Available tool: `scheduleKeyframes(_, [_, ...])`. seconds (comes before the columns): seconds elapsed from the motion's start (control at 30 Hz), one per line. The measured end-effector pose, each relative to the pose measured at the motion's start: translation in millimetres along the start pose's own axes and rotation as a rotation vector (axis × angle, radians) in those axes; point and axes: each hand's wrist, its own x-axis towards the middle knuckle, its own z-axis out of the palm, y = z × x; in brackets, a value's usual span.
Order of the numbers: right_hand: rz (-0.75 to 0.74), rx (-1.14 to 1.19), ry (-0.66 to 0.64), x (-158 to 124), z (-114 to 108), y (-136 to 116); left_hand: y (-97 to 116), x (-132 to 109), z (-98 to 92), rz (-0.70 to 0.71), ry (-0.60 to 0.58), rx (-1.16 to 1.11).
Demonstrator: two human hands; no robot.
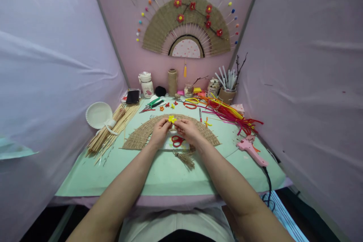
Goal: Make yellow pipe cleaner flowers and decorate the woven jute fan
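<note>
Between my fingertips, above the middle of the table, is a small yellow flower (pixel 172 119) that looks made of pipe cleaner. My left hand (pixel 161 130) pinches it from the left, and my right hand (pixel 187 130) pinches it from the right. Below both hands lies a woven twine fan (pixel 138 136) with a pale half-round centre. Red-handled scissors (pixel 178 141) rest on that centre. A twine tassel (pixel 185 160) hangs off the fan's near edge. Small red, orange and yellow flowers (pixel 167 105) lie just beyond the fan.
Wooden sticks (pixel 109 132) and a white plate (pixel 99 115) are at left. Green-handled pliers (pixel 153 104) lie behind the fan. Coloured pipe cleaners (pixel 227 111) and a pink glue gun (pixel 252 151), its cord over the edge, are at right. A decorated fan (pixel 159 26) hangs on the back wall.
</note>
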Motion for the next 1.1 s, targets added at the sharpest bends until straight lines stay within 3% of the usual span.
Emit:
scheduleKeyframes(0.23, [-0.104,-0.101,-0.008,1,-3,4,4,-2,-1.6,0.077,0.032,0.116])
scheduleKeyframes(0.4, [-0.086,-0.091,0.016,0,-1,2,6,-2,-4.2,0.107,0.090,0.161])
scheduleKeyframes(0.6, [-0.031,-0.102,-0.006,-2,6,4,10,-3,-5.4,0.352,0.215,0.350])
scheduleKeyframes(0.87, [0.032,0.054,0.020,-4,12,8,10,-6,-2.7,0.441,0.227,0.543])
scheduleKeyframes(1.1, [0.069,0.140,0.017,-4,13,4,15,-9,0.7,0.422,0.143,0.564])
